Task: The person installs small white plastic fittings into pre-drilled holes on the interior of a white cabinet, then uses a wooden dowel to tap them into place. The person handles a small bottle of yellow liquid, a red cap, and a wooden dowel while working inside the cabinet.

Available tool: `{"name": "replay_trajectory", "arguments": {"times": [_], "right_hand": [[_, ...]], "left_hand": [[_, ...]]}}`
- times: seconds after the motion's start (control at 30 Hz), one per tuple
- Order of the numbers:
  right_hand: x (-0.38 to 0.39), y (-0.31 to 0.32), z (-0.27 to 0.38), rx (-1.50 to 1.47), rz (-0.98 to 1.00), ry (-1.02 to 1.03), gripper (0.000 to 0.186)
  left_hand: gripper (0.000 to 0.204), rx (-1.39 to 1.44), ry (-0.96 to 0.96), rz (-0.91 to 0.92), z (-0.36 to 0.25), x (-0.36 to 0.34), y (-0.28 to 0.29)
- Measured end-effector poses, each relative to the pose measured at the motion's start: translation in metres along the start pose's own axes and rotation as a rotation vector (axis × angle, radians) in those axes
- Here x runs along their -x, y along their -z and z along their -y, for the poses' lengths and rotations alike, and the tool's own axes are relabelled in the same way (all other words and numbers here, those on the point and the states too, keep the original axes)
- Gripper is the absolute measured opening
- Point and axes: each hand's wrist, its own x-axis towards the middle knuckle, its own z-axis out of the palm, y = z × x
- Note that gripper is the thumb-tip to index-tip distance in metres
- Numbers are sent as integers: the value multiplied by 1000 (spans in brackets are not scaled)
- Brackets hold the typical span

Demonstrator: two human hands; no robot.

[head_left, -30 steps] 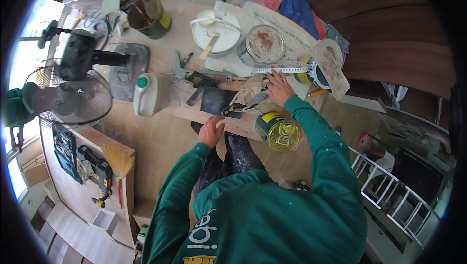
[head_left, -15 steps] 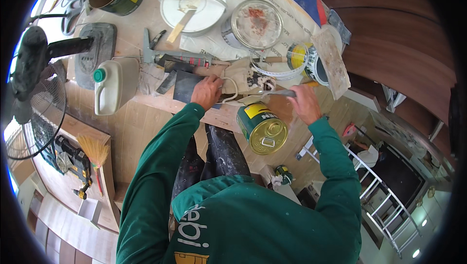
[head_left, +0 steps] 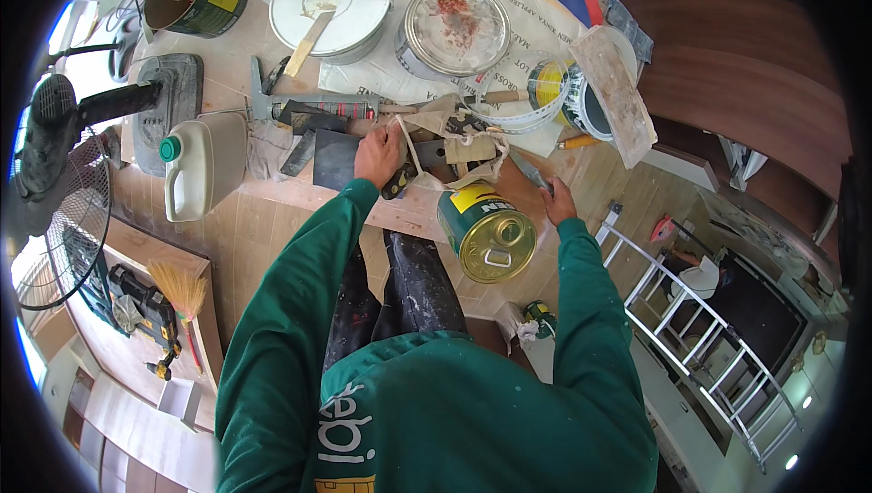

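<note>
My left hand (head_left: 378, 155) is closed on the edge of a beige cloth bag (head_left: 424, 177), whose mouth hangs open. Inside the bag lie a pale roll (head_left: 470, 149) and dark tools that I cannot make out fully. In my right hand (head_left: 559, 200), to the right of the bag, is a slim grey flat-bladed tool (head_left: 530, 169), pointing up and left. A green and yellow can (head_left: 468, 198) with a gold lid stands between my arms at the table's near edge. Beside my left hand lies a dark flat sheet (head_left: 336, 160).
A caulking gun (head_left: 318, 106) lies behind the sheet. Farther back stand a white bucket (head_left: 354, 43) with a stirring stick and a round tin (head_left: 454, 29). A white jug (head_left: 207, 166) and a fan (head_left: 73, 193) are left; a dirty board (head_left: 607, 98) and ladder (head_left: 695, 338) are right.
The bag's mouth has opened wider and its contents show more. My left hand has lifted the bag's edge. My right hand has drawn back toward me with the flat-bladed tool.
</note>
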Motion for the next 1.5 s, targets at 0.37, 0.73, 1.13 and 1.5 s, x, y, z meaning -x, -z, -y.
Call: {"name": "replay_trajectory", "arguments": {"times": [0.37,0.73,1.13,1.5], "right_hand": [[-5,66,229,-173,-125,542,18],[-7,53,236,265,283,875,4],[-39,64,198,-243,-246,311,9],[-40,64,266,-5,-25,852,10]], "left_hand": [[33,-190,-456,-233,-37,26,3],[33,-262,-285,-58,-50,-7,8],[45,-62,-282,-35,-33,10,19],[26,45,-282,100,-40,55,44]]}}
